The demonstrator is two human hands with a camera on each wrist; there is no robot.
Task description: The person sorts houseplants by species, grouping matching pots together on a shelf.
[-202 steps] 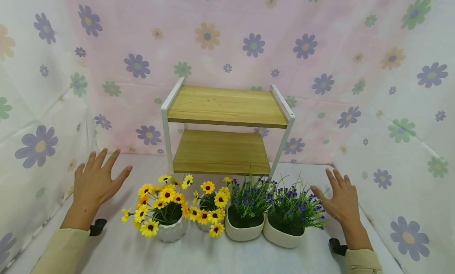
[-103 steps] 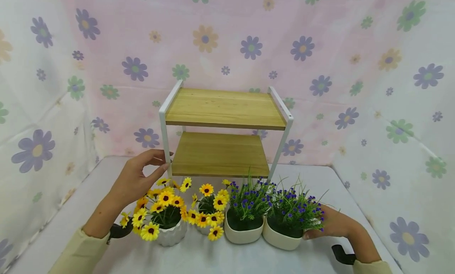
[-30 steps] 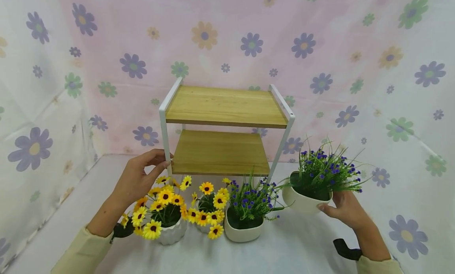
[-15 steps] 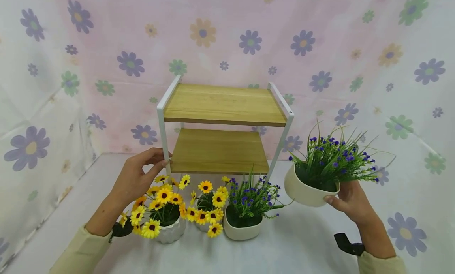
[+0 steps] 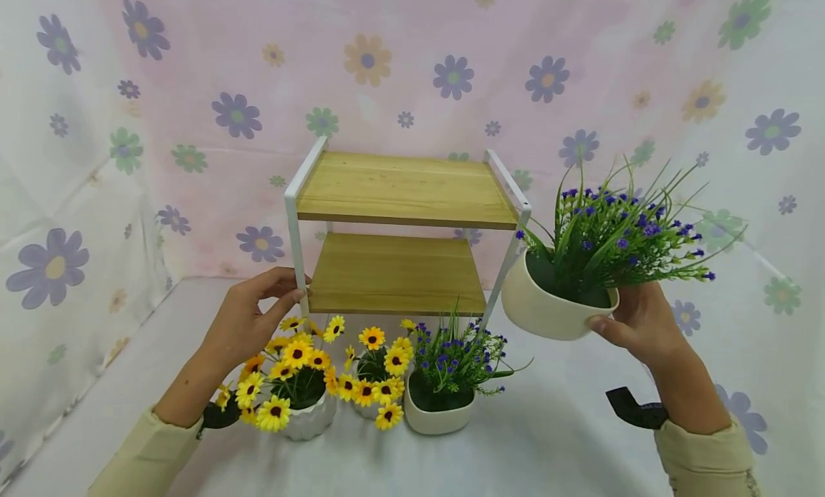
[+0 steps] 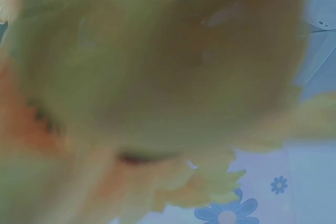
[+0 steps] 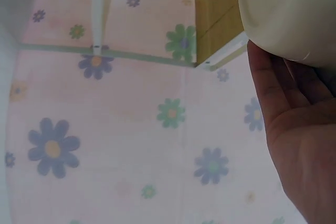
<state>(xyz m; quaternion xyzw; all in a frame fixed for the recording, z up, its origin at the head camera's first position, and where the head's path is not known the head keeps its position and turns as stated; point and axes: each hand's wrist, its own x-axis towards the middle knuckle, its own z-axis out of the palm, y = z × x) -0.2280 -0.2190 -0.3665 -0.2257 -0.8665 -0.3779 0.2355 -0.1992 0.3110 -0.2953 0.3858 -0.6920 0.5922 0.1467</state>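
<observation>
My right hand [image 5: 647, 326] holds up a cream oval pot [image 5: 551, 307] of purple flowers and grass, thumb at its near rim and fingers under its far side. The pot tilts, raised beside the right end of the two-tier wooden shelf [image 5: 406, 190]. In the right wrist view, the fingers [image 7: 273, 85] lie against the glossy pot [image 7: 289, 17]. On the other side, my left hand [image 5: 241, 324] pinches the shelf's white left front post [image 5: 296, 250], its fingertips partly hidden behind it. Blurred yellow petals [image 6: 205, 192] fill much of the left wrist view.
In front of the shelf stand a large pot of yellow flowers [image 5: 309, 420], a smaller yellow-flowered plant [image 5: 372, 339] and a second cream pot of purple flowers [image 5: 440, 420]. Both wooden tiers, including the lower board [image 5: 396, 271], are bare. Flower-printed cloth [image 5: 412, 67] encloses the back and sides.
My right hand took hold of the rightmost purple-flowered pot and lifted it up beside the shelf, still rising lately. Earlier my left hand moved onto the shelf's left post and has stayed there.
</observation>
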